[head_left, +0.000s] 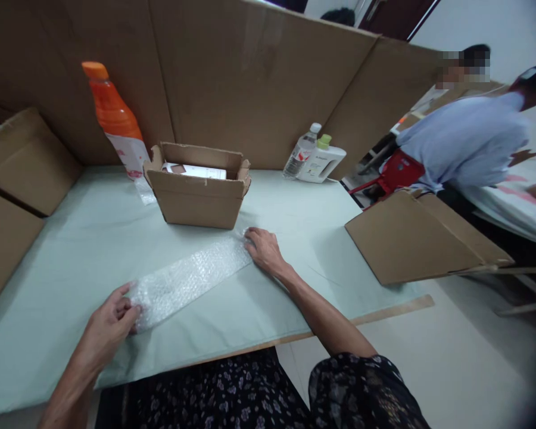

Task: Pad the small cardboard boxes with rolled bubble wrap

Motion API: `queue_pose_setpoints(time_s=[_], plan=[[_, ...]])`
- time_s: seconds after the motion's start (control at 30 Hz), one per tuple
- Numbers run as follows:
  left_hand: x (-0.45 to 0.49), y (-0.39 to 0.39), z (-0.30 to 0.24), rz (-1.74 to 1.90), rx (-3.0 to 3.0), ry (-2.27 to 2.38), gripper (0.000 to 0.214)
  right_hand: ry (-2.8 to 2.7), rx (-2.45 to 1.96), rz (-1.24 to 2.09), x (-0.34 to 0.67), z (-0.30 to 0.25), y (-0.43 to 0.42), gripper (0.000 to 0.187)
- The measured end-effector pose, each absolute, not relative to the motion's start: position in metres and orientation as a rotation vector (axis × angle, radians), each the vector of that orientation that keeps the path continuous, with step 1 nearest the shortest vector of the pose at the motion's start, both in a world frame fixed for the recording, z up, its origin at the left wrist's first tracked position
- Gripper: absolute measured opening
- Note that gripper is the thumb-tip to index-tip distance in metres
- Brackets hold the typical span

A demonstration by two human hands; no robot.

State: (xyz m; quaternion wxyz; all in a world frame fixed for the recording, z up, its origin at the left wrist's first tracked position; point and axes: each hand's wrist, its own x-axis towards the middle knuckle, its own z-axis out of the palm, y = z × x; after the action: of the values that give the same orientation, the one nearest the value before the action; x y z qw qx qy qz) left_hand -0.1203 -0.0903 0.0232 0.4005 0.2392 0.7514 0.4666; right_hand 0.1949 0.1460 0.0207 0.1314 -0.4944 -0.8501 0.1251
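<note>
A long strip of clear bubble wrap (192,277) lies slantwise over the pale green tablecloth, near the table's front. My left hand (116,313) grips its near left end between thumb and curled fingers. At the far right end, my right hand (264,247) has its fingers bent onto the wrap's edge. Just beyond the strip stands an open cardboard box (201,199), with a white packet (196,171) showing inside. The right fingertips are close to the box's lower right corner.
An orange-topped bottle (116,119) stands left of the box. A clear water bottle (302,152) and a white jug (324,164) stand at the back right. Cardboard boxes flank the table, one at right (411,238). A cardboard partition (250,77) rises behind. Another person (464,140) is at the right.
</note>
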Motion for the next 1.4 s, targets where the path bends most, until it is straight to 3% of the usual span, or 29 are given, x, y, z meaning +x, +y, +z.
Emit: queue_pose_setpoints(time_s=[0.17,0.4,0.63,0.83,0.9,1.0,1.2,1.4], plan=[[-0.138,-0.066,0.042,1.043,1.055,2.263,0.062,-2.290,-1.379,0.442,0.199,0.021,0.158,0.043],[-0.133,0.072,0.072,1.287,1.283,2.278,0.084,-2.090,-1.296,0.809,0.163,0.038,0.204,0.080],[-0.139,0.136,0.057,1.395,1.157,2.158,0.057,-2.104,-1.138,0.951,0.126,0.037,0.237,0.058],[-0.153,0.107,0.051,1.301,1.130,2.192,0.087,-2.185,-1.115,0.950,0.127,0.034,0.251,0.059],[-0.159,0.074,0.044,1.120,1.257,2.261,0.086,-2.290,-1.207,0.836,0.144,0.032,0.246,0.059],[-0.162,0.011,0.027,0.719,1.624,2.303,0.071,-2.438,-1.316,0.688,0.176,0.029,0.229,0.053],[-0.149,-0.068,0.009,0.349,1.878,2.275,0.031,-2.534,-1.286,0.706,0.200,0.036,0.184,0.009],[-0.159,-0.038,0.040,0.277,2.102,2.302,0.026,-2.482,-1.286,0.852,0.209,0.048,0.109,0.028]])
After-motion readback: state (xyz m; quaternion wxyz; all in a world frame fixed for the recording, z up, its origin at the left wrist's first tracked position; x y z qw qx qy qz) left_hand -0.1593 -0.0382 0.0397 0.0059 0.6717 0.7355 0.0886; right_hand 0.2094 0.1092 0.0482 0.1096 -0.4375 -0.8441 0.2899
